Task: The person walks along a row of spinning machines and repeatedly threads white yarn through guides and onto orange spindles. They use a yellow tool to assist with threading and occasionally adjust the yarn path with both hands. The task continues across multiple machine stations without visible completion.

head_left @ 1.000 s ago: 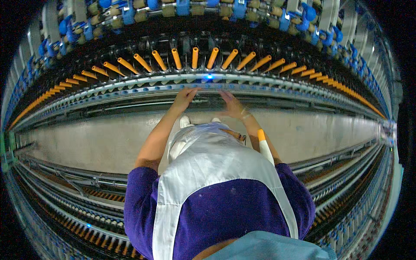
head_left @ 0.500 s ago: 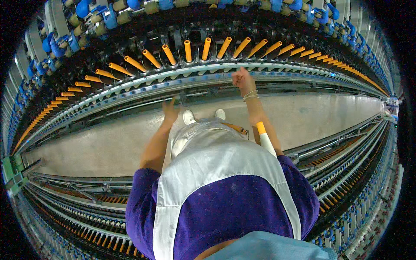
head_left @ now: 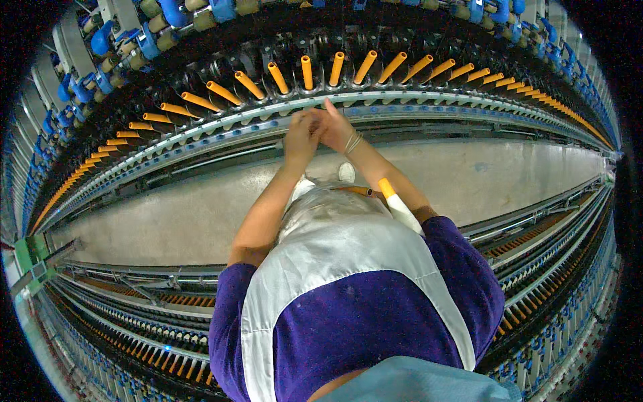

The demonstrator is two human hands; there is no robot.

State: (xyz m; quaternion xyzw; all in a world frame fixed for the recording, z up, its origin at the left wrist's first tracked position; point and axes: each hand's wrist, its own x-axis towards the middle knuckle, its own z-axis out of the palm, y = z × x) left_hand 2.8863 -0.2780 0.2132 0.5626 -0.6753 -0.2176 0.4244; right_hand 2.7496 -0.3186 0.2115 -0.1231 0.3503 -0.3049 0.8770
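Note:
My left hand (head_left: 303,134) and my right hand (head_left: 335,127) meet in front of the rail of a spinning machine. The left hand's fingers are curled inward against the right hand's fingers. One digit of the right hand points up, while its other fingers are closed. Whatever lies between them is too small or hidden to make out. Just beyond, bare orange tubes (head_left: 307,72) stand in a long row on spindles behind the metal rail (head_left: 268,107). A white-wound bobbin (head_left: 403,213) with an orange tip sticks out by my right forearm. Loose orange tubes (head_left: 362,191) lie at my apron's front.
Blue and grey machine parts (head_left: 149,41) arch above the spindle row. Below my hands runs a pale floor aisle (head_left: 167,214). A second machine with orange tubes (head_left: 167,362) stands behind me. A green machine end (head_left: 30,264) is at the far left.
My hands were apart and have come together, the left moving up and right, the right moving left. The view has shifted slightly, so the tube row sits farther right.

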